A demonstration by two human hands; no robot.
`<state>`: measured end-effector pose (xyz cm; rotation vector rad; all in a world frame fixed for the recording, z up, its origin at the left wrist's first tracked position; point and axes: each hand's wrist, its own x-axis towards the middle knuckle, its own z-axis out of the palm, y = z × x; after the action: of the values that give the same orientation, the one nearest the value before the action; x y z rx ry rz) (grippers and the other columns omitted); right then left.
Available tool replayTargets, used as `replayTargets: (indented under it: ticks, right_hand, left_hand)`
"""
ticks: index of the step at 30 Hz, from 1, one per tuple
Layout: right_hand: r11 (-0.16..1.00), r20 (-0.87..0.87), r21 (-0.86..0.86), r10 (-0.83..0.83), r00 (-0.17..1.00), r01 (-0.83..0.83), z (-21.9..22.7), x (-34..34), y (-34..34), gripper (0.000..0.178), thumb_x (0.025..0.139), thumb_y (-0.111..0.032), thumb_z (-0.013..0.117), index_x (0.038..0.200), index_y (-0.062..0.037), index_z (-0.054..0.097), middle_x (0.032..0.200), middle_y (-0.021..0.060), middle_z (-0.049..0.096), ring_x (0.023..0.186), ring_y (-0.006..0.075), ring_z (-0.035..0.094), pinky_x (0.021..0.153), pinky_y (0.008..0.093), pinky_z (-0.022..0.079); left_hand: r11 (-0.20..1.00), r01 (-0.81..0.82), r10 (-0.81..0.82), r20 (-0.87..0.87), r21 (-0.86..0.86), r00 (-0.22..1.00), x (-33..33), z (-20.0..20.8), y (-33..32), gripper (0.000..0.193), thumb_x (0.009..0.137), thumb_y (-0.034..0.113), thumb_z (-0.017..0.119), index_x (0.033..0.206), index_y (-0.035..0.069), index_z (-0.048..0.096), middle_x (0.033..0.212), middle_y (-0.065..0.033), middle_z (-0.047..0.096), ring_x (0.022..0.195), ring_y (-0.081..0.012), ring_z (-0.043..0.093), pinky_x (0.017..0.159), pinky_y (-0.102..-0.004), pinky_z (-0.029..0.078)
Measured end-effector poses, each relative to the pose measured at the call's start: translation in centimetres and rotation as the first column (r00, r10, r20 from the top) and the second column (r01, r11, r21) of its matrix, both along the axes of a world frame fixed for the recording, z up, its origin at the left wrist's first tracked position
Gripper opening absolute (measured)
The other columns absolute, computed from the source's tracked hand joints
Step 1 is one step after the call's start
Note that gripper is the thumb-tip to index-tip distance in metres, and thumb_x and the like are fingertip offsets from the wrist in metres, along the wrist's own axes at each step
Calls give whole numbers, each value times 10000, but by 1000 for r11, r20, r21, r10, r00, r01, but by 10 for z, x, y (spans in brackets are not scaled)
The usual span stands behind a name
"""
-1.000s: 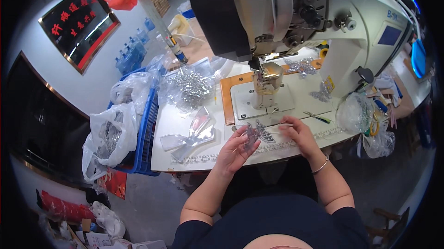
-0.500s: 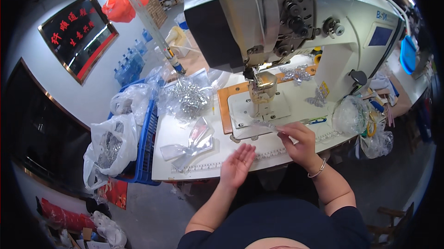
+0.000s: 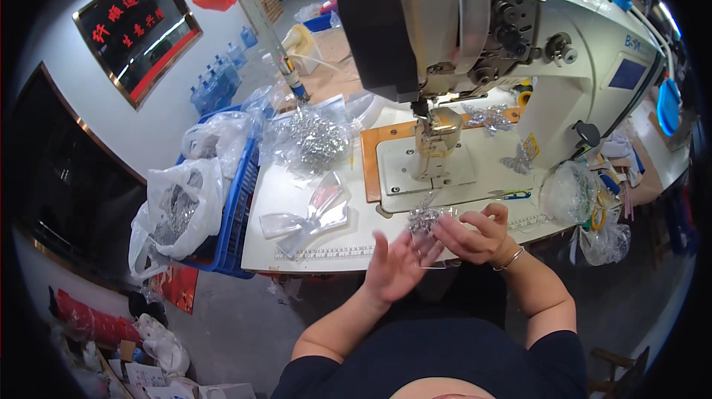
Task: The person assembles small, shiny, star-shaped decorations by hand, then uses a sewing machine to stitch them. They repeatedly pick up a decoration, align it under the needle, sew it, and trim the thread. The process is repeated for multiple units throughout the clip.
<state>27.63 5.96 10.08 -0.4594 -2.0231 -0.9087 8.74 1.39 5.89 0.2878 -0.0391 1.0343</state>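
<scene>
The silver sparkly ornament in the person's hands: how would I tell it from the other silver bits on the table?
Start at the big white sewing machine and drop to the table's front edge. There the right hand pinches the small silver sparkly ornament, the left hand open beside it. Unlike the bagged heap of silver pieces, it is single and hand-held.

Left hand (image 3: 394,269) open, fingers spread; right hand (image 3: 469,233) curled, fingertips pinched.

A large white industrial sewing machine (image 3: 519,50) dominates a white worktable (image 3: 297,251), its needle post above an orange-edged plate (image 3: 368,154). Clear plastic bow-shaped pieces (image 3: 311,210) lie on the tabletop beside a clear bag of silver trims (image 3: 311,139). White plastic bags (image 3: 178,206) fill a blue crate (image 3: 241,199) at the table's left end.
</scene>
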Motion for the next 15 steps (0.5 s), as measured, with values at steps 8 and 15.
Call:
replayTargets:
  ticks: [8, 15]
  right_hand:
    - [959, -339, -282, -108, 935, 8, -6, 5, 12, 281, 731, -158, 626, 1012, -147, 630, 1099, 18, 589, 942, 205, 528, 799, 336, 374]
    - [-363, -826, -239, -411, 385, -900, -38, 0, 10, 485, 844, -193, 606, 1250, 25, 456, 1197, 98, 531, 1085, 191, 522, 938, 293, 386]
  left_hand:
    - [918, -396, 391, -176, 6, 903, 10, -15, 45, 314, 915, 115, 494, 1223, 168, 462, 1190, -45, 549, 1123, -233, 521, 958, -399, 444]
    - [902, -430, 429, 32, 43, 903, 31, -15, 53, 368, 916, 49, 445, 1220, 254, 473, 1275, 9, 495, 1198, -265, 455, 1033, -463, 368]
